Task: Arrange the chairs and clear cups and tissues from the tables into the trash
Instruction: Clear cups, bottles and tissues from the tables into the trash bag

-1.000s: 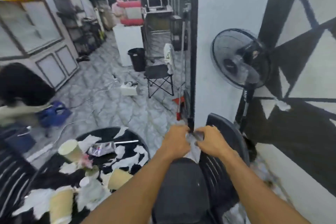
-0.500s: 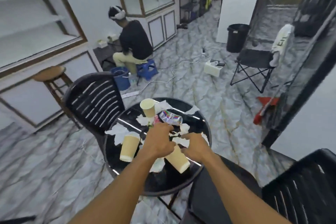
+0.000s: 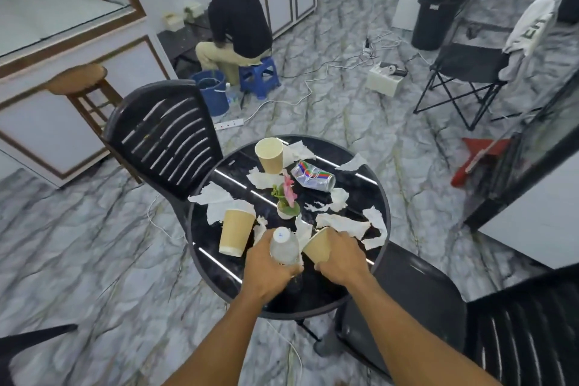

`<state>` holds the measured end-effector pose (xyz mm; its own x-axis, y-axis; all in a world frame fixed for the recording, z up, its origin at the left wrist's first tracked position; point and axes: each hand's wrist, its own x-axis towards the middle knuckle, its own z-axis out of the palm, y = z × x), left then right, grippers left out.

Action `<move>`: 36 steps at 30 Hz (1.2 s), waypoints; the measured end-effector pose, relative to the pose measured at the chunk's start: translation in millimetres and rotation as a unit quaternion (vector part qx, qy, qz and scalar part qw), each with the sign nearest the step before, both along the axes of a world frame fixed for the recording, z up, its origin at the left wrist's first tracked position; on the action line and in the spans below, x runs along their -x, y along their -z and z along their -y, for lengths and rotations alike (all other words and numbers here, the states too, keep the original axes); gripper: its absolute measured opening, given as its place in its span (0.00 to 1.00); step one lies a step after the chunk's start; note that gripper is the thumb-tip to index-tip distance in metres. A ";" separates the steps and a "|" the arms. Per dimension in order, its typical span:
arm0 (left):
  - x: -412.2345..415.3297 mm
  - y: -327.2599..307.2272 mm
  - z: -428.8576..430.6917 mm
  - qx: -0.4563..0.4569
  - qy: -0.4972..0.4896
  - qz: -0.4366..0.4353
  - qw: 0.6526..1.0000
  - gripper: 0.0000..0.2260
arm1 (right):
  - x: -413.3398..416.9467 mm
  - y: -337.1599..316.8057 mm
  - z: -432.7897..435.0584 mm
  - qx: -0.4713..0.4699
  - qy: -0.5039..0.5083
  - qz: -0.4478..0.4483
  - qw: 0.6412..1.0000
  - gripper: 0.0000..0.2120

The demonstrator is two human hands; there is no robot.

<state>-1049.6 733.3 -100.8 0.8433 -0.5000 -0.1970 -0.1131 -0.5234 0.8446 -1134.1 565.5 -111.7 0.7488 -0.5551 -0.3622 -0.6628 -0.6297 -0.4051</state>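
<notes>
Over a round black table (image 3: 380, 197), the left hand (image 3: 269, 263) grips a clear plastic bottle (image 3: 283, 246) while the right hand (image 3: 340, 260) clasps a tilted paper cup (image 3: 316, 247). Torn tissues (image 3: 341, 222) lie just beyond the hands; a second cup (image 3: 235, 232) lies left of them.

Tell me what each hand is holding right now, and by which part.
The left hand grips a clear plastic bottle around its body. The right hand holds a tilted paper cup, fingers wrapped round its side.

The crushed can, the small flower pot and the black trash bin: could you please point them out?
crushed can (image 3: 313, 178), head view, its dented side.
flower pot (image 3: 286, 211), head view, its white pot.
black trash bin (image 3: 435, 22), head view, its front wall.
</notes>
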 end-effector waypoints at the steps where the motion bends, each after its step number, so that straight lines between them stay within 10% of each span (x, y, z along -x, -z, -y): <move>1: -0.7 4.9 -0.1 0.004 -0.008 0.007 1.000 0.30 | 0.2 5.9 -0.9 0.001 0.003 -0.008 1.000 0.38; 20: 42.8 -87.3 105.9 0.066 0.183 0.177 0.965 0.27 | 111.4 -89.1 75.8 0.116 0.233 0.120 0.958 0.25; 36: 464.0 -173.5 229.2 0.238 0.577 0.133 0.770 0.24 | 570.7 -163.9 20.0 0.267 0.616 0.091 0.735 0.27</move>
